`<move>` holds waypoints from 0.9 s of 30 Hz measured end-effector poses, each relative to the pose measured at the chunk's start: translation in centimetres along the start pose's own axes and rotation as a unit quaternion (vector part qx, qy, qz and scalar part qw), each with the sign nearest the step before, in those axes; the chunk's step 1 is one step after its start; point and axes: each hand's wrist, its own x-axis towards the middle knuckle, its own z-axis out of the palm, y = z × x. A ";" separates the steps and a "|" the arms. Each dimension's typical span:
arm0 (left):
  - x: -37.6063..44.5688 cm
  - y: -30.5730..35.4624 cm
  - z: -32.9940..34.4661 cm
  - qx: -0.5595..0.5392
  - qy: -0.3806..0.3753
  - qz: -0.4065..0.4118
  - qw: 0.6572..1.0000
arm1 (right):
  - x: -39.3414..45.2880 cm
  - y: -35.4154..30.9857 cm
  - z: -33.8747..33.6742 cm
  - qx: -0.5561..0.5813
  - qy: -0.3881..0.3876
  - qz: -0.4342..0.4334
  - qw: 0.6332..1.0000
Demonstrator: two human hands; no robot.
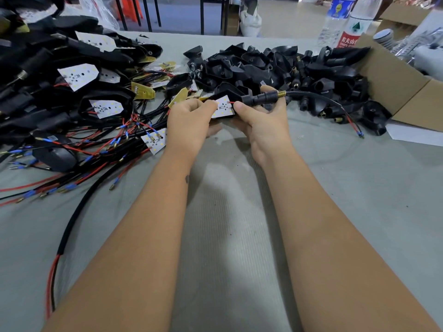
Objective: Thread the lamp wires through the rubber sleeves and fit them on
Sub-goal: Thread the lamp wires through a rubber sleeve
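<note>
Above the grey table, both hands hold one lamp. My left hand (189,123) pinches its white LED board (224,107). My right hand (263,123) grips the black rubber sleeve (257,98) around the board, thumb on its neck, with a brass threaded tip (281,93) sticking out to the right. The lamp's black cable (318,98) runs through the sleeve and curves right and down to red and black wire ends with a blue terminal (359,133) on the table.
A heap of empty black rubber sleeves (275,70) lies behind the hands. Sleeved lamps and loose wired boards (84,104) are piled at left. A cardboard box (402,85) stands at right, two water bottles (342,22) at the back. A long black cable (72,224) lies front left.
</note>
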 end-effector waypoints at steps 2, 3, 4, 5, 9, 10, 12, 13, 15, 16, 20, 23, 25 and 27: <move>0.1 -0.1 0.1 -0.017 0.004 -0.003 1.000 | -0.1 -0.2 0.0 0.011 0.001 0.008 1.000; 0.1 -0.2 0.1 -0.014 0.013 0.011 1.000 | -0.1 -0.3 0.0 0.016 -0.002 0.014 1.000; 0.1 -0.2 0.2 -0.011 0.022 0.032 0.999 | -0.1 -0.5 0.1 0.019 -0.006 0.023 1.000; 0.0 -0.2 0.1 -0.014 0.029 0.054 0.998 | -0.1 -0.7 0.1 0.010 -0.005 0.031 0.999; 0.2 -0.3 -0.5 -0.028 0.059 0.102 0.993 | 0.0 -1.4 -0.2 -0.002 -0.009 0.091 0.996; 0.3 -0.2 -0.6 -0.027 0.065 0.106 0.992 | 0.2 -1.4 -0.3 0.002 -0.014 0.095 0.995; 0.4 -0.2 -0.7 -0.031 0.074 0.107 0.991 | 0.2 -1.3 -0.4 -0.002 -0.003 0.099 0.995; 0.4 -0.2 -0.7 -0.033 0.076 0.109 0.991 | 0.2 -1.2 -0.3 -0.006 0.012 0.100 0.995; 0.4 -0.3 -0.6 -0.034 0.084 0.121 0.988 | 0.3 -1.0 -0.2 -0.021 0.048 0.084 0.995; 0.4 -0.3 -0.6 -0.036 0.093 0.129 0.987 | 0.4 -1.0 -0.2 -0.025 0.064 0.073 0.995; 0.4 -0.3 -0.8 -0.076 0.128 0.128 0.981 | 0.2 -1.4 -0.7 0.038 0.096 0.058 0.993; 0.5 -0.2 -0.9 -0.092 0.138 0.108 0.980 | 0.0 -1.6 -0.8 0.058 0.081 0.056 0.993; 0.7 -0.1 -1.0 -0.096 0.138 0.098 0.981 | 0.0 -1.6 -0.8 0.051 0.068 0.063 0.994; 0.8 0.0 -1.2 -0.104 0.143 0.092 0.980 | 0.0 -1.5 -0.8 0.041 0.065 0.069 0.995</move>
